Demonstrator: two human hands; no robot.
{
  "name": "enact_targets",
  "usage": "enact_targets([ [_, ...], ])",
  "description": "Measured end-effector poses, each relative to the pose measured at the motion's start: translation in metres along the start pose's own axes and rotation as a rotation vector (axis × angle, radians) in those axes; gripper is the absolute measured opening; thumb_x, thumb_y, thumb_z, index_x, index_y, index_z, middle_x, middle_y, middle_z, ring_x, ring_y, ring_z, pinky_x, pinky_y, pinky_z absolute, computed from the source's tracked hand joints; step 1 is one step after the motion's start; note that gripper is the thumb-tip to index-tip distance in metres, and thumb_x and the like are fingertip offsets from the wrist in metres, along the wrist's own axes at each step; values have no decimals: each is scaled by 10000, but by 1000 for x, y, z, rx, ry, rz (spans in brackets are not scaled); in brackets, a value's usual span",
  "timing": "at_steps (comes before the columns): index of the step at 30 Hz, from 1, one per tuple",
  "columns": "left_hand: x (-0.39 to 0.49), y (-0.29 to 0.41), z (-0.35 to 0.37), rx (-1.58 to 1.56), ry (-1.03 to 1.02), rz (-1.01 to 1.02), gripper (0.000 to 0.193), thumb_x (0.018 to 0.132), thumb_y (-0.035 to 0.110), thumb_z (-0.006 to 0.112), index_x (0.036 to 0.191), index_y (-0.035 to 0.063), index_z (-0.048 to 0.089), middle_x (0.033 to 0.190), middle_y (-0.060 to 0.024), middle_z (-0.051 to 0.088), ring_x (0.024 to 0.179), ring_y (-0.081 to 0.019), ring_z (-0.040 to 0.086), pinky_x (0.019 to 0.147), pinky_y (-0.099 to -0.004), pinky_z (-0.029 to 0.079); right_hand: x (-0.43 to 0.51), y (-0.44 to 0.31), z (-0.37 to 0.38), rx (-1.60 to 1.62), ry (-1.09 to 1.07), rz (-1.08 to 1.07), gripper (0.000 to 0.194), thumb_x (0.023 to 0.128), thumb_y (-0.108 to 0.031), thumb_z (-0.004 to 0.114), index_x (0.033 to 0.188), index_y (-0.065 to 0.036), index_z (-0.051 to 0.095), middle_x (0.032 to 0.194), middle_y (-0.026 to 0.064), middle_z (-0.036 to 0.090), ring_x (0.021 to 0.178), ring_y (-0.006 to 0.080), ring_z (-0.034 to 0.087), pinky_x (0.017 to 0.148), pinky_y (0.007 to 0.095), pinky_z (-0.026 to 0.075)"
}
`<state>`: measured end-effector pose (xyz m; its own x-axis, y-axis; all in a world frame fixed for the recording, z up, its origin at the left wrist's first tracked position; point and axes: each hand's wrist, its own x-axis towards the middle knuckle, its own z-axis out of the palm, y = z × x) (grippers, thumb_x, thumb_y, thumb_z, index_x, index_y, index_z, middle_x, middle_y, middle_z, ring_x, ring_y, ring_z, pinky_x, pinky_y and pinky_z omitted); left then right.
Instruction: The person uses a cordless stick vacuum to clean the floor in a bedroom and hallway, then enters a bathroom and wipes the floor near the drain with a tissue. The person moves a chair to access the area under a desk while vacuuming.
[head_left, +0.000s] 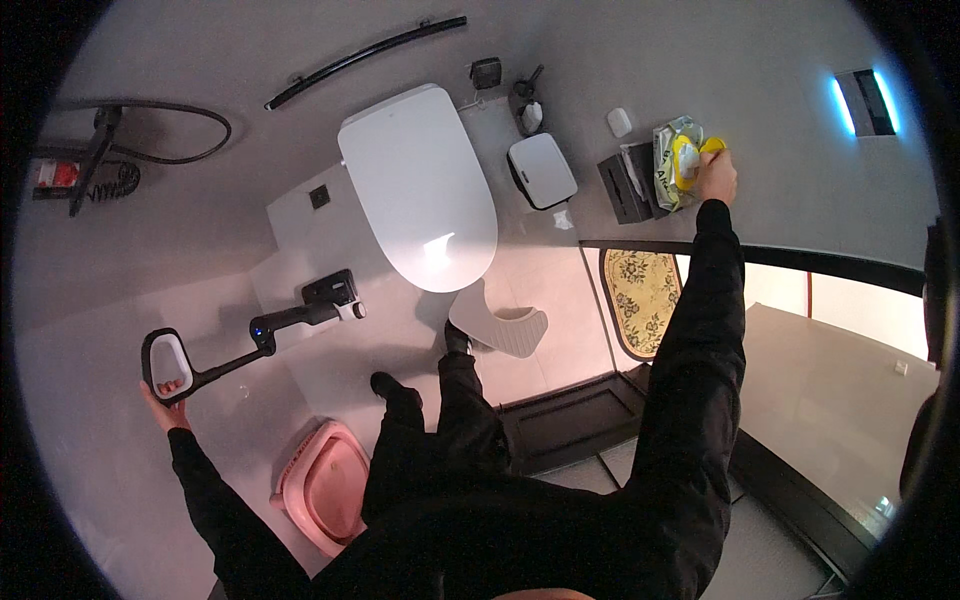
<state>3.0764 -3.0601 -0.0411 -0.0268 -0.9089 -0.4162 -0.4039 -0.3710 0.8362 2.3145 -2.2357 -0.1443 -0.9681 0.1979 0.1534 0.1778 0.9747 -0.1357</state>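
On the left, my left hand (166, 403) is closed around the loop handle of a black stick floor cleaner (232, 362), whose head rests on the floor left of the toilet. At upper right, my right hand (717, 177) is at the raised yellow lid (713, 145) of a wet-wipes pack (667, 162), fingers bent against it. White wipe material shows in the pack's opening. The pack stands against a dark tissue box (624, 187) by the wall. Whether my fingers also pinch a wipe cannot be told.
A toilet with closed lid (424, 187) stands ahead, with a curved footstool (510, 334) at its base. A small white bin (543, 171) and a toilet brush (529, 94) are right of it. Pink basins (330, 480) lean near my legs. A floral mat (641, 300) lies beyond the doorway edge.
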Motion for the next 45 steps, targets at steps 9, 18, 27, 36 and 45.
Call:
enact_targets([
  [9, 7, 3, 2, -21, 19, -21, 570, 862, 744, 666, 799, 205, 491, 835, 46, 631, 964, -149, 663, 961, -373, 383, -3, 1, -22, -74, 17, -83, 361, 951, -395, 562, 1101, -76, 636, 1017, 287, 713, 985, 515, 668, 824, 604, 535],
  [18, 28, -21, -2, -80, 117, 77, 652, 875, 737, 649, 1164, 153, 643, 977, 3, 653, 953, -169, 650, 915, -364, 445, -5, 7, -45, 151, 143, -174, 358, 963, -326, 589, 1154, -24, 602, 1019, 259, 712, 953, 446, 695, 809, 531, 545],
  [27, 20, -58, 3, -42, 215, 466, 368, 866, 320, 866, 1057, 29, 748, 1025, -34, 709, 944, -110, 638, 904, -322, 494, -216, -47, -28, 788, -143, -300, 222, 1108, -195, 450, 1037, 12, 488, 851, 55, 496, 778, 155, 471, 742, 312, 438],
  [36, 22, -23, -4, -47, -46, 533, 242, 901, 59, 753, 854, 91, 518, 814, 9, 597, 723, -102, 619, 714, -286, 493, -469, -112, -18, 1033, -937, 72, 330, 1046, -300, 646, 1192, -5, 673, 1067, 16, 681, 973, 105, 593, 906, 270, 469],
  [45, 97, -10, -74, 87, -353, 519, 311, 917, 91, 761, 803, 99, 472, 812, 11, 593, 763, -94, 606, 705, -273, 486, -558, -209, -72, 923, -937, -82, 251, 1056, -254, 631, 1069, -8, 678, 854, -60, 585, 762, 37, 488, 700, 208, 411],
])
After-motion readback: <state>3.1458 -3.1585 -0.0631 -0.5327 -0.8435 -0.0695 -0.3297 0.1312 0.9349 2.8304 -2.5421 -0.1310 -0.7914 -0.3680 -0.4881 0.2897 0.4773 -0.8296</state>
